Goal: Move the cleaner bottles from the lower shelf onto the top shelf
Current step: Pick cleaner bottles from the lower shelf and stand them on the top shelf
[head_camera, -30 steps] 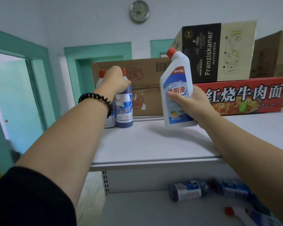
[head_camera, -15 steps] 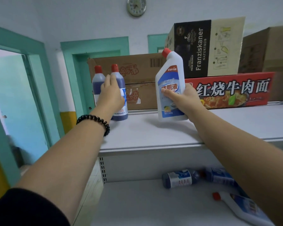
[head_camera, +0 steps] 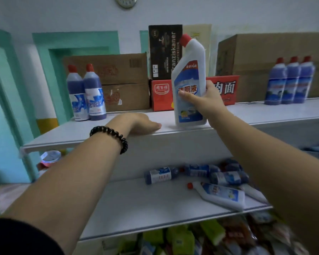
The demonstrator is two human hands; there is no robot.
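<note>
head | your right hand [head_camera: 208, 101] grips the white cleaner bottle [head_camera: 190, 74], base at the top shelf [head_camera: 63, 133] front edge, frame centre | your left hand [head_camera: 142, 123] lies flat, released, beside it | loose bottles [head_camera: 162, 174] lie on the lower shelf [head_camera: 136, 208], lower right

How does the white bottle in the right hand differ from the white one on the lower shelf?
The held white bottle stands upright at the top shelf, gripped by the right hand; the lying white bottle is on its side on the lower shelf, untouched. Both: white, red caps, blue labels.
</note>
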